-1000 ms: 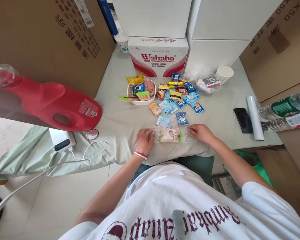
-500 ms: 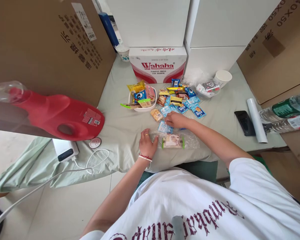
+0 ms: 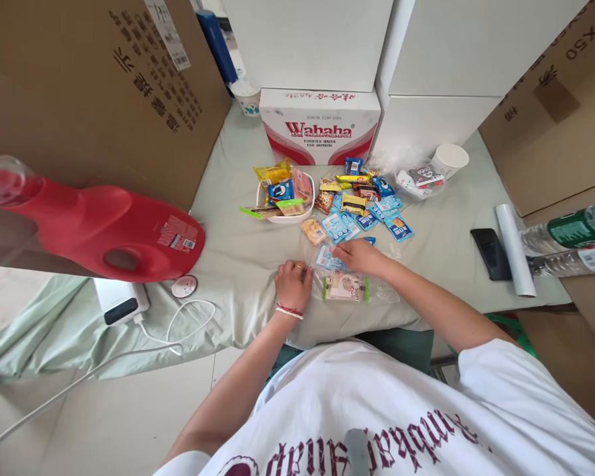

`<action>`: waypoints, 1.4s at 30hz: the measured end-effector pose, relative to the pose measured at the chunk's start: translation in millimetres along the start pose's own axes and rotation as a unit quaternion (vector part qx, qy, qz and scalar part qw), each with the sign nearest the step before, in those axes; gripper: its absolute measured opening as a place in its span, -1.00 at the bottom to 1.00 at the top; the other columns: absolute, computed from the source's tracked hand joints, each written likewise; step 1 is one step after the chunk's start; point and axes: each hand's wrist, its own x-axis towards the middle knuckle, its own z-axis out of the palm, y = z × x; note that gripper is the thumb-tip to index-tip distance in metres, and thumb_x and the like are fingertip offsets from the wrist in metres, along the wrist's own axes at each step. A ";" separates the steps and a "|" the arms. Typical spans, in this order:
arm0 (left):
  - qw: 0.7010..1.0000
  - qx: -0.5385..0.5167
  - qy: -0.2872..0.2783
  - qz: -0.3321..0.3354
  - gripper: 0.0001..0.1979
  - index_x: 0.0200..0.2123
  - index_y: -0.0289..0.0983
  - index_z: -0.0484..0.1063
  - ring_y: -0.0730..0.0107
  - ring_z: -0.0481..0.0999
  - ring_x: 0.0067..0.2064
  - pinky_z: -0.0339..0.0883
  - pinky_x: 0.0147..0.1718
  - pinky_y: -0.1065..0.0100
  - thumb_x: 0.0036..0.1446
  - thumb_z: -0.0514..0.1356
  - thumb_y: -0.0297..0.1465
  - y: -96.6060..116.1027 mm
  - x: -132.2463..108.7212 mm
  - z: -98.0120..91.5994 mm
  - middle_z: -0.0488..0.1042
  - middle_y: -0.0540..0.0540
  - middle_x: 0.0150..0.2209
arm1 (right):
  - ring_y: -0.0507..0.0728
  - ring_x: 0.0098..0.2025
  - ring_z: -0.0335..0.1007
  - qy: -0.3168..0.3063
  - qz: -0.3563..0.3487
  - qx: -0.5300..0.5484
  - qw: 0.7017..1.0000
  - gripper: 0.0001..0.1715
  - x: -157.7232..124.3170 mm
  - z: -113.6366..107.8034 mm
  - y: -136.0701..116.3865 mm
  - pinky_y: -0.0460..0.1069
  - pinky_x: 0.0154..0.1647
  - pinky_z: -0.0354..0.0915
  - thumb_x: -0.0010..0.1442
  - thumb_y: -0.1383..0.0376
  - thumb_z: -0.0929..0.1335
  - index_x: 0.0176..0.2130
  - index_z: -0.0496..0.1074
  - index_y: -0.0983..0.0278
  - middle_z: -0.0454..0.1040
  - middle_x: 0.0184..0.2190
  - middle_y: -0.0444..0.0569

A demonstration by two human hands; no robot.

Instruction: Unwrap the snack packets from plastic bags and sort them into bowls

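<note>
My left hand (image 3: 293,285) rests at the left edge of a clear plastic bag (image 3: 384,291), its fingers curled and closed on the film. My right hand (image 3: 359,254) pinches a light blue snack packet (image 3: 328,258) lying over the bag. Just below it, a pale packet with green ends (image 3: 346,288) lies on the bag. A darker blue packet (image 3: 369,240) shows partly behind my right hand. Beyond are an orange-tan snack packet (image 3: 314,231), another light blue packet (image 3: 338,227) and several other snacks in a loose pile. Left of these, a white bowl (image 3: 305,216) holds several wrapped snacks.
A Wahaha carton (image 3: 320,125) stands behind the snacks. At right are a paper cup (image 3: 451,158), a phone (image 3: 490,254), a white roll (image 3: 515,250) and plastic bottles (image 3: 575,228). A red jug (image 3: 123,231), a power bank (image 3: 120,301) and its cable occupy the left.
My right hand stays at the light blue packet, its fingers drawn closer at the packet's upper right. My left fingers have curled in, thumb closer. The view has shifted slightly.
</note>
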 end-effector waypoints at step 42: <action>0.964 0.140 -0.082 0.209 -0.38 0.43 -0.41 0.19 0.02 0.40 0.30 0.32 0.18 0.08 0.31 0.03 -0.51 66.3 -69.5 11.9 0.30 -0.39 0.39 | 0.20 -0.14 0.50 0.190 0.146 0.084 0.967 -0.85 -118.3 63.9 42.9 0.05 -0.11 0.40 0.35 0.23 0.32 -0.17 0.46 0.23 0.55 -0.15 0.04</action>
